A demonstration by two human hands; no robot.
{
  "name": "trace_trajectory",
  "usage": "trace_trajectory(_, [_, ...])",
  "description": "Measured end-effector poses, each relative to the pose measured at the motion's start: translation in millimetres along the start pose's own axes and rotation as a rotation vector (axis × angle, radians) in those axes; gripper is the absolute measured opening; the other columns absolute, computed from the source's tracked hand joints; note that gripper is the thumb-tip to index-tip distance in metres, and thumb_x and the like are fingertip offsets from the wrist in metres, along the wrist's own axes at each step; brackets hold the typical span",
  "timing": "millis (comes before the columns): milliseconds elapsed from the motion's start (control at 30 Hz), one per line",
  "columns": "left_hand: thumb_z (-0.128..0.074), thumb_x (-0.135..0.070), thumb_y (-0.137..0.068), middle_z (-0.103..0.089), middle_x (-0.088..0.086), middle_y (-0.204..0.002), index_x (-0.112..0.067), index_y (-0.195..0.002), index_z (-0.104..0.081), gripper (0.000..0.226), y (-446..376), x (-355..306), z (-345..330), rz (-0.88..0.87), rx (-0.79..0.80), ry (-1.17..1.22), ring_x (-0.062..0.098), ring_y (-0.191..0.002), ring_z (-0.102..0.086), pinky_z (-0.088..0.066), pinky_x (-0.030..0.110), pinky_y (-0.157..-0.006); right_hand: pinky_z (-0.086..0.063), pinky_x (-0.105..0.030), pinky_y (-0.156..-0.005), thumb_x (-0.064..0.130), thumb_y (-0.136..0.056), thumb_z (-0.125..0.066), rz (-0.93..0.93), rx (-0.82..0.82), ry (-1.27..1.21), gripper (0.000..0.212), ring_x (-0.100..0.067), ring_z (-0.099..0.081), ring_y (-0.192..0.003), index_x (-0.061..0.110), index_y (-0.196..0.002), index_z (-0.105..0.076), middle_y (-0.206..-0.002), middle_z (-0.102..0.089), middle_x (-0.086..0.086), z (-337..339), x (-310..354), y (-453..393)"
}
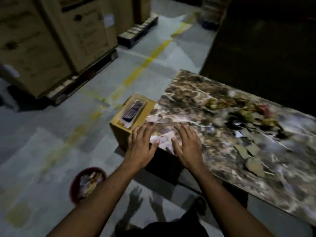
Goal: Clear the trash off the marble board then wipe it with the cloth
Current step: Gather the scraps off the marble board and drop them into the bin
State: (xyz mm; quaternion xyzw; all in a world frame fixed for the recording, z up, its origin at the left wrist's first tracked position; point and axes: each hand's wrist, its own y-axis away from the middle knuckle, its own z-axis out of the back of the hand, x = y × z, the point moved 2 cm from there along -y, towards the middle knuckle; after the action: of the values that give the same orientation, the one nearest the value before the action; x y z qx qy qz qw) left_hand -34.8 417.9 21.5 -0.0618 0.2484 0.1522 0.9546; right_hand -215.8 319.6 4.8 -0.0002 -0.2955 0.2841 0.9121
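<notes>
**Both hands down at the near corner, trash still to gather**

Left hand (142, 145) and right hand (185, 145) side by side at the near-left corner of the marble board (213, 120), fingers straight and spread, palms down, nothing pinched or curled round. Between them, a pale scrap of paper (159, 140) right at the board's edge, touched by the left thumb from the look of it, though blur makes that contact hard to confirm. Flat, splayed hands suit a sweep rather than a pick-up: probably herding light scraps toward the edge.

Sitting on the floor just below that corner, a red bin (87, 181) with crumpled waste already inside. Sensible spot, directly under the edge for litter to drop into.

Farther right on the board, plenty left: torn cardboard pieces (248, 154) near the front edge, a heap of crumpled wrappers (239, 108) toward the back. Clearing only partly done by this reckoning.

Beside the board's left end, touching or nearly so, a small cardboard box (131, 120) with a remote control (132, 110) lying on top, kept off the dirty surface.

No cloth anywhere in view. Wiping not yet begun.
</notes>
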Motion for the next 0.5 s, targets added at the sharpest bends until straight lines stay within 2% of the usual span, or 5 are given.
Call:
trace_trajectory(67, [-0.025, -0.062, -0.095, -0.035, -0.001, -0.16, -0.029, -0.153, -0.038, 0.067, -17.3, -41.5, -34.7, -0.076, 0.053, 0.019, 0.026, -0.147, -0.028, -0.02, 0.046, -0.119, -0.03, -0.048, -0.118, 0.053, -0.1, -0.037, -0.095, -0.041, 0.016, 0.053, -0.023, -0.032, -0.149, 0.031, -0.148, -0.048, -0.161, -0.038, 0.001, 29.8, -46.7, 13.1])
trace_trajectory(167, [-0.02, -0.067, -0.091, -0.027, -0.005, -0.164, -0.032, -0.156, -0.03, 0.074, -43.0, -113.6, -94.2, -0.131, 0.177, 0.059, 0.022, -0.15, -0.019, -0.019, 0.05, -0.121, -0.031, -0.048, -0.117, 0.057, -0.098, -0.035, -0.225, -0.102, 0.033, 0.058, -0.025, -0.035, -0.147, 0.03, -0.146, -0.051, -0.158, -0.043, -0.001, 78.7, -124.3, 38.5])
trace_trajectory(300, [-0.018, -0.068, -0.092, -0.028, -0.004, -0.164, -0.033, -0.157, -0.027, 0.074, -62.4, -198.7, -160.3, -0.176, 0.253, 0.09, 0.026, -0.151, -0.018, -0.016, 0.052, -0.121, -0.03, -0.046, -0.117, 0.06, -0.101, -0.031, -0.271, -0.107, 0.025, 0.057, -0.02, -0.029, -0.15, 0.034, -0.15, -0.044, -0.162, -0.036, 0.004, 134.4, -215.5, 60.8])
trace_trajectory(400, [-0.017, -0.074, -0.091, -0.023, -0.005, -0.165, -0.035, -0.158, -0.023, 0.077, -65.7, -239.6, -196.7, -0.215, 0.339, 0.06, 0.023, -0.152, -0.013, -0.019, 0.05, -0.12, -0.03, -0.051, -0.118, 0.06, -0.099, -0.033, -0.345, -0.075, 0.026, 0.058, -0.025, -0.027, -0.151, 0.035, -0.15, -0.043, -0.162, -0.035, -0.001, 155.8, -269.9, 74.5])
trace_trajectory(500, [-0.007, -0.08, -0.089, -0.021, -0.003, -0.166, -0.033, -0.158, -0.02, 0.085, -64.7, -258.1, -225.5, -0.272, 0.425, -0.021, 0.024, -0.151, -0.014, -0.02, 0.048, -0.121, -0.028, -0.052, -0.119, 0.063, -0.097, -0.032, -0.43, -0.044, 0.026, 0.062, -0.028, -0.022, -0.153, 0.033, -0.151, -0.04, -0.166, -0.027, -0.004, 153.9, -309.2, 92.4])
